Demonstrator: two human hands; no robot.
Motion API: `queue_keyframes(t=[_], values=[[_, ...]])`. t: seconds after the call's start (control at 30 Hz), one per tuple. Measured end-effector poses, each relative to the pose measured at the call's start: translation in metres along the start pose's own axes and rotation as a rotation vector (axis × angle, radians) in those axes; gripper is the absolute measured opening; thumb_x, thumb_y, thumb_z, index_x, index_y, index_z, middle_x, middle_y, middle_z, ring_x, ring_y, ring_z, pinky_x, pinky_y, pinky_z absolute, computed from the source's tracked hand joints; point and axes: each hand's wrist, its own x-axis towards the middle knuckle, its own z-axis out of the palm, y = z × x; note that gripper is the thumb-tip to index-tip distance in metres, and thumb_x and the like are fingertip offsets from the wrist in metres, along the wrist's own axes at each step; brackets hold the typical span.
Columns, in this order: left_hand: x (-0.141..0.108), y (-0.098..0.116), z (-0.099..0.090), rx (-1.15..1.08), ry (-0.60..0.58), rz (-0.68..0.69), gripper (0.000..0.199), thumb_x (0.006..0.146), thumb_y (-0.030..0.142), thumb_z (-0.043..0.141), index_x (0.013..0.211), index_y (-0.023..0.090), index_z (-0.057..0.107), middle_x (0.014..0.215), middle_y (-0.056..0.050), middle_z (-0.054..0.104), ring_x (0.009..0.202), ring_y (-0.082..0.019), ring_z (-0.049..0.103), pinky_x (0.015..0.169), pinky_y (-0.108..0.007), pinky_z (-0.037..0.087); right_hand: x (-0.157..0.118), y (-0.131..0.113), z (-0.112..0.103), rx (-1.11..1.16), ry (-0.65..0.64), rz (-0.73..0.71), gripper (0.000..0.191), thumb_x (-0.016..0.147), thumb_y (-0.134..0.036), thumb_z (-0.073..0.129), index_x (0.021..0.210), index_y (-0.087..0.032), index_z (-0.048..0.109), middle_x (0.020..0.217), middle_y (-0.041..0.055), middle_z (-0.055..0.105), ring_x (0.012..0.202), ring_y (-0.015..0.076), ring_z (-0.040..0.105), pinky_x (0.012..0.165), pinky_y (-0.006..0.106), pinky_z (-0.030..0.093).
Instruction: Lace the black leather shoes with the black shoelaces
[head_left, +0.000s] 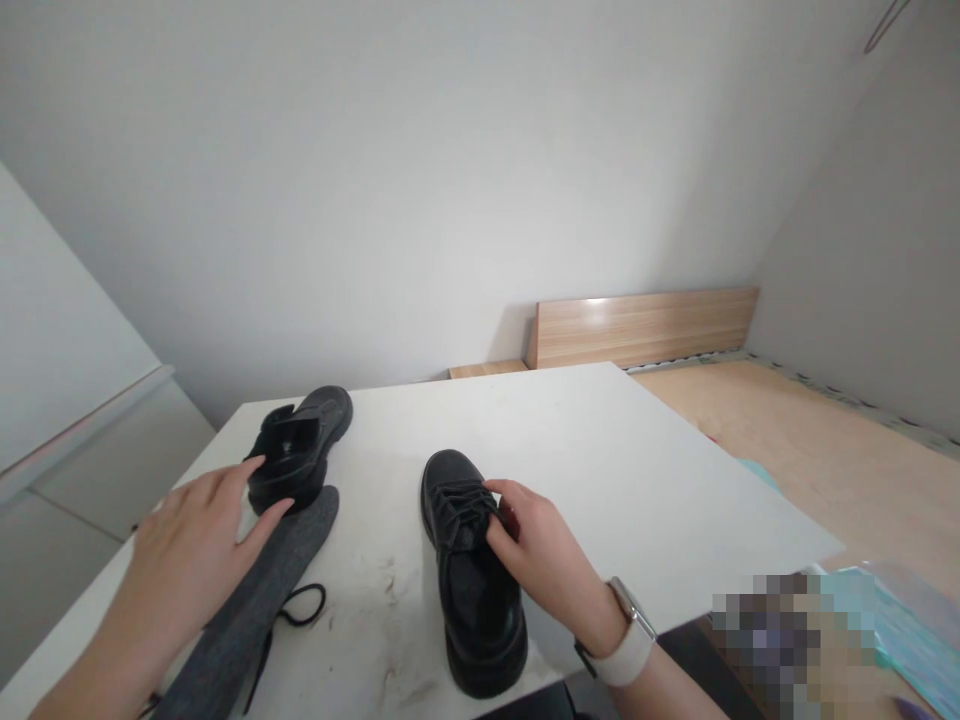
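Two black lace-up shoes are on the white table. The right shoe [484,610] stands in the middle with its toe pointing away and its opening towards me. At its lacing, my right hand [536,530] pinches the upper edge between thumb and fingers, beside the laces [459,510]. The left shoe [296,465] lies farther back, near the table's far left corner. My left hand [199,530] is at its heel, thumb and fingers spread; whether the fingertips touch is unclear. Under that hand and forearm runs a long dark grey strip [277,580], with a black looped cord [304,605] beside it.
Dark smudges [390,640] mark the white tabletop [570,450] near the middle shoe. Beyond the right edge are a wooden headboard [645,325] and a pale bed surface [810,440]. Light blue plastic packaging [915,630] lies at lower right, beside a blurred patch.
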Motion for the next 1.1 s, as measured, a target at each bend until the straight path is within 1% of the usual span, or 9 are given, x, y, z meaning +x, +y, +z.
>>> queue_keyframes(t=[0.1,0.2,0.3,0.4,0.53,0.7,0.9,1.0,1.1], values=[[0.0,-0.01,0.011,-0.101,-0.064,0.027,0.053,0.099,0.049,0.032,0.128,0.01,0.053,0.125,-0.018,0.057,0.106,-0.033,0.061,0.094,-0.045,0.049,0.007,0.009,-0.013,0.046,0.072,-0.011,0.031,0.087,-0.011,0.049,0.112,-0.017,0.068,0.104,0.0087,0.072,0.089,0.021,0.066,0.08,0.034,0.051],[0.005,-0.017,0.021,-0.167,0.002,0.022,0.054,0.097,0.051,0.035,0.134,0.014,0.05,0.124,-0.016,0.053,0.108,-0.031,0.06,0.101,-0.044,0.046,0.015,0.026,-0.031,0.072,0.169,-0.006,0.031,0.089,-0.015,0.048,0.113,-0.017,0.068,0.106,0.0084,0.072,0.087,0.0203,0.067,0.08,0.033,0.052],[0.014,-0.022,0.031,-0.186,0.043,0.033,0.058,0.097,0.051,0.037,0.14,0.014,0.046,0.132,-0.017,0.047,0.118,-0.032,0.054,0.107,-0.045,0.041,0.027,0.05,-0.051,-0.036,0.296,-0.034,0.033,0.09,-0.02,0.048,0.118,-0.015,0.066,0.106,0.0097,0.071,0.087,0.0211,0.066,0.08,0.034,0.051],[0.023,-0.025,0.041,-0.188,-0.047,0.073,0.055,0.097,0.048,0.037,0.132,0.009,0.052,0.137,-0.02,0.045,0.124,-0.035,0.05,0.109,-0.047,0.039,0.039,0.078,-0.069,-0.2,0.381,-0.042,0.037,0.09,-0.022,0.046,0.12,-0.014,0.066,0.106,0.0112,0.071,0.087,0.0222,0.065,0.081,0.035,0.051],[0.03,-0.029,0.053,-0.186,-0.103,0.047,0.055,0.094,0.048,0.038,0.124,0.007,0.058,0.133,-0.02,0.052,0.117,-0.036,0.055,0.107,-0.048,0.04,0.048,0.114,-0.084,-0.28,0.42,0.014,0.037,0.089,-0.023,0.045,0.116,-0.013,0.068,0.105,0.0131,0.071,0.084,0.024,0.064,0.081,0.039,0.05],[0.037,-0.038,0.063,-0.256,0.026,0.076,0.044,0.089,0.045,0.043,0.102,0.011,0.068,0.121,-0.019,0.062,0.108,-0.035,0.059,0.103,-0.051,0.043,0.051,0.139,-0.093,-0.303,0.396,0.037,0.039,0.091,-0.027,0.047,0.12,-0.015,0.07,0.097,0.0114,0.071,0.079,0.0238,0.063,0.077,0.038,0.049],[0.04,-0.038,0.066,-0.285,0.132,0.105,0.037,0.088,0.043,0.045,0.089,0.014,0.068,0.106,-0.018,0.066,0.104,-0.033,0.058,0.101,-0.048,0.045,0.066,0.146,-0.111,-0.32,0.335,0.021,0.035,0.089,-0.026,0.053,0.118,-0.021,0.073,0.089,0.008,0.071,0.079,0.0228,0.064,0.078,0.036,0.049],[0.038,-0.03,0.059,-0.322,0.224,0.106,0.038,0.09,0.044,0.043,0.088,0.015,0.066,0.104,-0.017,0.065,0.105,-0.033,0.058,0.101,-0.049,0.046,0.071,0.148,-0.116,-0.305,0.327,0.025,0.032,0.087,-0.028,0.059,0.115,-0.022,0.074,0.09,0.0067,0.073,0.074,0.0204,0.064,0.076,0.034,0.05],[0.031,-0.017,0.039,-0.355,0.311,0.085,0.033,0.094,0.043,0.044,0.091,0.016,0.063,0.105,-0.013,0.063,0.111,-0.032,0.057,0.103,-0.05,0.047,0.067,0.147,-0.117,-0.275,0.368,0.046,0.03,0.087,-0.032,0.062,0.111,-0.019,0.075,0.088,0.0073,0.074,0.068,0.0189,0.065,0.07,0.033,0.052]])
